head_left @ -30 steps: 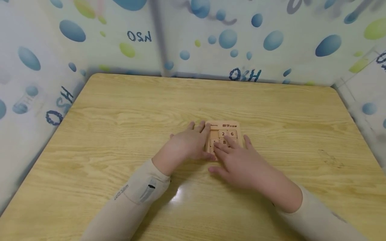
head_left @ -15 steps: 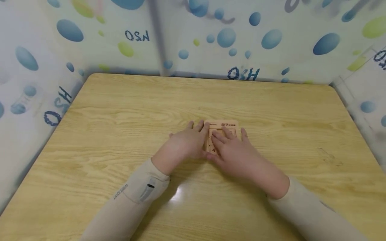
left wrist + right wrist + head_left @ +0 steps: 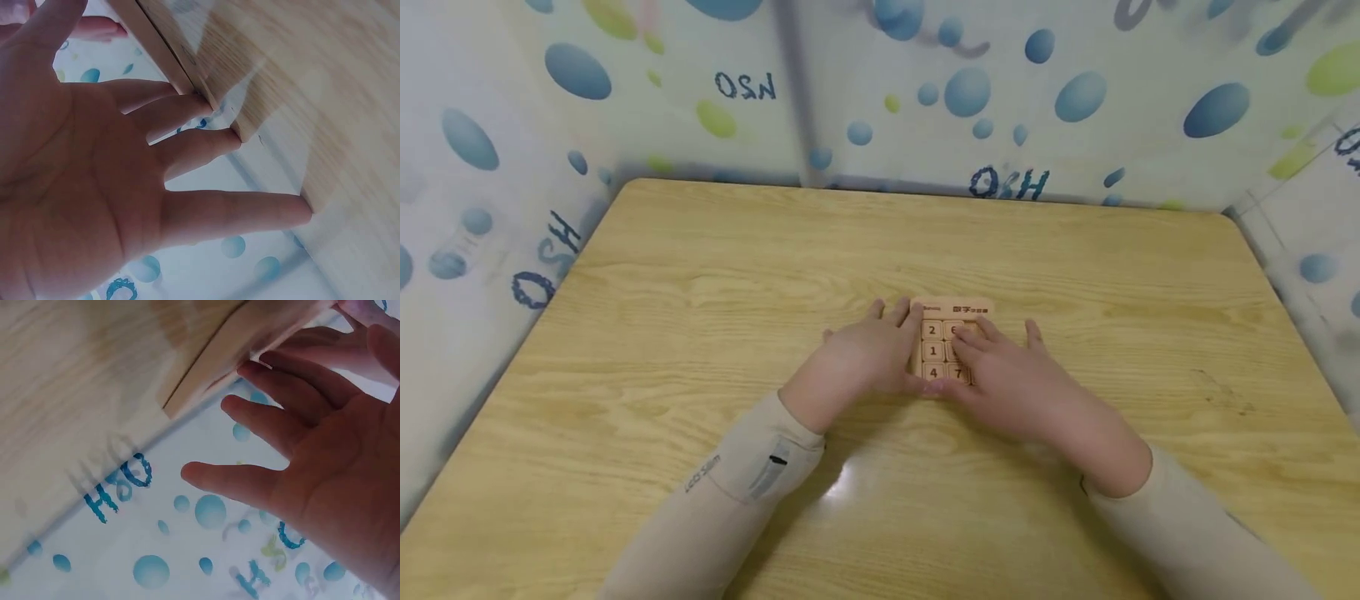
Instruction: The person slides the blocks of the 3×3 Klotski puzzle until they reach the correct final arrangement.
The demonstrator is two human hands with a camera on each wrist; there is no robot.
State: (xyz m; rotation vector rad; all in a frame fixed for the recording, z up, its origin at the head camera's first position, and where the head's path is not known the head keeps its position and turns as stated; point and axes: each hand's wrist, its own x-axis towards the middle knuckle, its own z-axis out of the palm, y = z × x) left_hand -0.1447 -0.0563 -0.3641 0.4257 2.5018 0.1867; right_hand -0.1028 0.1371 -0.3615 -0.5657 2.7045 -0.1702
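A wooden number sliding puzzle (image 3: 951, 302) lies flat on the table, with printing along its top strip. Tiles marked 2 (image 3: 932, 330), 1 (image 3: 933, 351), 4 (image 3: 933, 372) and 7 (image 3: 958, 372) show; a 6 is partly covered. My left hand (image 3: 867, 358) rests along the puzzle's left side, fingers spread and thumb at the lower edge. In the left wrist view, its fingertips meet the tabletop beside the frame. My right hand (image 3: 1022, 383) lies over the right-hand columns, hiding tiles there. Its fingertips touch around the 6 tile, and its thumb meets the left thumb.
The wood-grain table (image 3: 737, 242) extends around the puzzle on all sides. Behind it and at both sides stand pale walls (image 3: 880, 100) with blue and green dots and lettering. Light sleeves (image 3: 760, 454) cover both forearms.
The 2 and 6 tiles have slid left, the 2 filling the formerly vacant top-left slot. My right hand swept left, then drew back right. The left hand stays in place.
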